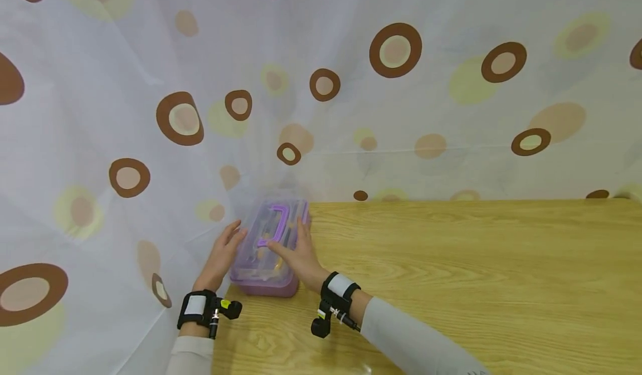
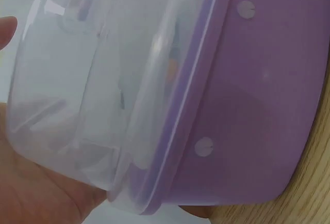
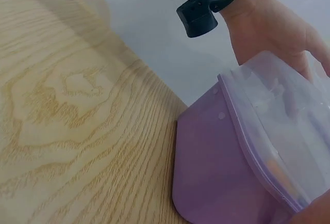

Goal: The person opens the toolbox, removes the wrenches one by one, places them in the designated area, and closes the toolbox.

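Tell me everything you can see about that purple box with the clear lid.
The box has a purple, plastic-looking base with pale round spots on one side, and a clear, closed lid bearing a purple handle. Blurred contents show through. It stands upright on the wood-grain table, beside the patterned sheet. The left hand and right hand flank it; the left seems to touch the lid, the right reaches over it.

Purple box w/ clear lid on wood tbl, btwn L hand & cropped R hand

Box on table, sheet left and behind
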{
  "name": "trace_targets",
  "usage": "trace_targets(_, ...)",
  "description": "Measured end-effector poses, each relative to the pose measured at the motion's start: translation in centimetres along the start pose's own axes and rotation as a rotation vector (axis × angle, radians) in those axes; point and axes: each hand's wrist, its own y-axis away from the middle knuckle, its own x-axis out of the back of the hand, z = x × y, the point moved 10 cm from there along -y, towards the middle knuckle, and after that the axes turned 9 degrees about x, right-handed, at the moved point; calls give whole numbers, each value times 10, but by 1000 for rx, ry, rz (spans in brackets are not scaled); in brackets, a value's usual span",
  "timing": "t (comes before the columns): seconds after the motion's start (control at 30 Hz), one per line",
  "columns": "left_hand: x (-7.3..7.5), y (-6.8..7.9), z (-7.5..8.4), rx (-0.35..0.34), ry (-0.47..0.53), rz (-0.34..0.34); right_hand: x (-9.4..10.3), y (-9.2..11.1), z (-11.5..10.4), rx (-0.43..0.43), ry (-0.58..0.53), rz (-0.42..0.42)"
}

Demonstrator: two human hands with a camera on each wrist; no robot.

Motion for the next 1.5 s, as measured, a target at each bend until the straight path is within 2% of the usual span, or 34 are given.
trace_targets(0.27,-9,-6,-17,71,-48,-28,-13,-13,40,-79,25,8)
trace_targets(0.43,-13,-10,-23,95,4,-32,-12,-10,51,-112,7,-12)
trace_targets(0.73,-16,-9,-31,104,9,-32,-11,1,44,-127,-48,-1)
trace_targets(1.03,-17,-8,-25,98,8,-21,-10,0,43,-120,-78,0)
trace_targets(1.23,-20,-8,-19,88,0,-22,-8,-1,48,-147,-68,-6)
trace_targets(1.5,-25,-11,-18,100,45,-21,0,1,38,-126,-87,-10)
